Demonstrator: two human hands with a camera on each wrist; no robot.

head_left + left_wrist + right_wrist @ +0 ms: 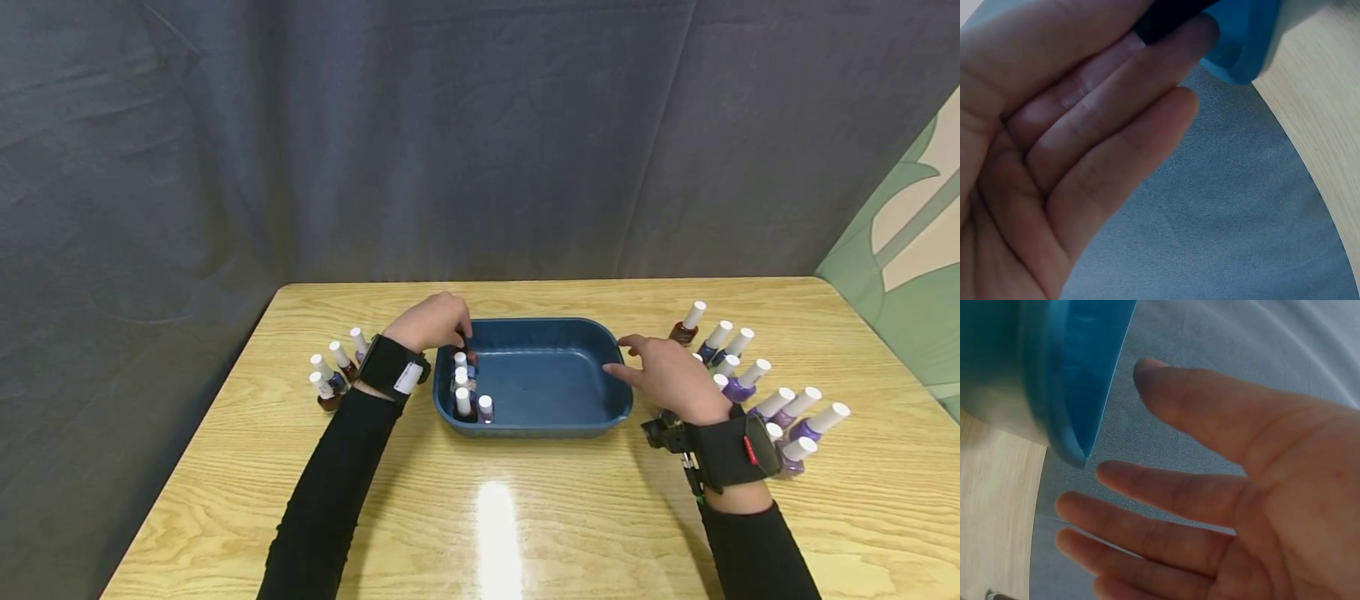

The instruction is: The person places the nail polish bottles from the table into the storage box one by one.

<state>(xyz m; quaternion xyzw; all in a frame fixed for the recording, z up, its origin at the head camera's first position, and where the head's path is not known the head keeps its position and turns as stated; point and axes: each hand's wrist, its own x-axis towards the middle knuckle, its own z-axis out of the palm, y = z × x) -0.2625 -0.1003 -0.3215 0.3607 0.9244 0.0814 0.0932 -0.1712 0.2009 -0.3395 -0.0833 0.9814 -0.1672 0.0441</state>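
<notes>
A blue plastic bin sits mid-table. Over its left end, my left hand reaches in and pinches a nail polish bottle, whose black part shows between the fingers in the left wrist view; the rest is hidden. White-capped nail polish bottles stand upright along the bin's left wall, one more beside them. My right hand is at the bin's right end, thumb and fingers spread around the rim and holding nothing. In the right wrist view its fingers are apart beside the bin wall.
Several white-capped nail polish bottles in purple, blue and brown stand right of the bin, partly behind my right hand and wrist. A smaller group stands at the left. A grey curtain hangs behind the wooden table.
</notes>
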